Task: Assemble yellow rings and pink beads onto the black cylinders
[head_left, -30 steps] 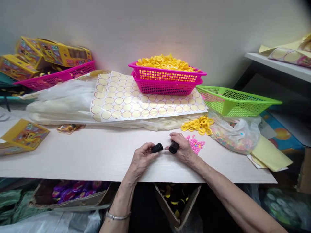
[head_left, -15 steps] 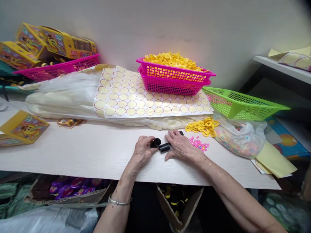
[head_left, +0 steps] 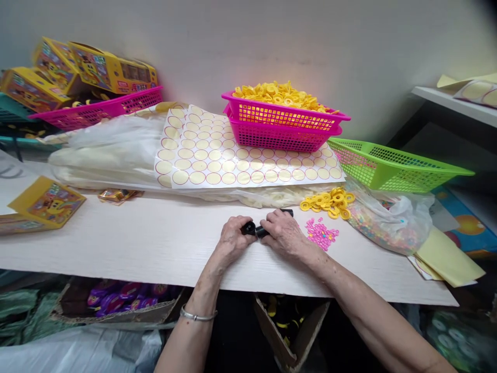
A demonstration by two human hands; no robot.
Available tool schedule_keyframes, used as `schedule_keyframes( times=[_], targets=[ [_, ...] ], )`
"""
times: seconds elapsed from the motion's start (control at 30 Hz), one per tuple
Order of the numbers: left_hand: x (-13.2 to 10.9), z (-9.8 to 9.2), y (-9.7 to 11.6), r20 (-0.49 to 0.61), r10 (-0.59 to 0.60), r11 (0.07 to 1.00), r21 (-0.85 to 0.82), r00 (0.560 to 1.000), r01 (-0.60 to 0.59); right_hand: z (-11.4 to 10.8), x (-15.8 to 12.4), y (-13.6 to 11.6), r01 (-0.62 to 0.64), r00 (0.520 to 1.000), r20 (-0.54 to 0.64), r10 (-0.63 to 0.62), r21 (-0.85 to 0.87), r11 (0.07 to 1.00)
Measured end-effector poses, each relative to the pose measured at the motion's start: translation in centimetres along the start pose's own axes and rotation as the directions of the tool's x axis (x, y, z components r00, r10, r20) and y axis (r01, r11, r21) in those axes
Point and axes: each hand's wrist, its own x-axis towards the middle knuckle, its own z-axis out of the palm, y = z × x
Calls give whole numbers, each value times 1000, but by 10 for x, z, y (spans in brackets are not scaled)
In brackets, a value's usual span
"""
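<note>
Black plastic cylinders pinched end to end at frame centre: one (head_left: 248, 228) held in closed fingers of left hand (head_left: 232, 239), other (head_left: 263, 231) gripped under curled right hand (head_left: 282, 234). Third black piece (head_left: 288, 212) seen just behind right hand. Joining judged under way, not finished; whether ends are mated cannot be told. Pink beads (head_left: 321, 233) and yellow rings (head_left: 329, 201) lie loose to the right, apparently unused. Sticker sheet (head_left: 233, 158) and heaped pink basket (head_left: 283, 124) sit farther up frame.

Bright, even light; warped edges.
</note>
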Motion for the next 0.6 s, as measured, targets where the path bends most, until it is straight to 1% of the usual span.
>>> schedule_keyframes(
  times=[0.07,0.1,0.23,0.3,0.4,0.43,0.5,0.53,0.6],
  targets=[
    [4,2,-2,-31,-77,997,-22,997,76,0,3,4,-47,998,-38,48,20,999],
    [8,3,-3,-46,-115,993,-29,992,114,1,6,6,-67,997,-37,68,29,997],
    [26,8,-2,-112,-248,969,-46,962,245,2,28,12,-122,992,23,122,35,992],
    [35,10,-1,-140,-263,965,-41,955,260,2,41,12,-137,990,38,136,42,990],
    [42,12,0,-187,-236,971,-12,954,238,-2,51,9,-157,988,21,156,85,984],
    [43,12,-1,-204,-232,972,-7,951,236,-4,50,8,-168,986,-2,169,106,980],
    [40,12,-2,-219,-244,969,-20,945,246,-5,40,10,-210,971,-87,224,146,967],
    [38,13,-3,-217,-256,966,-37,942,254,-5,31,12,-240,953,-146,264,167,956],
    [33,14,-3,-216,-265,964,-55,940,259,-2,10,19,-306,896,-260,359,224,925]
  ],
)
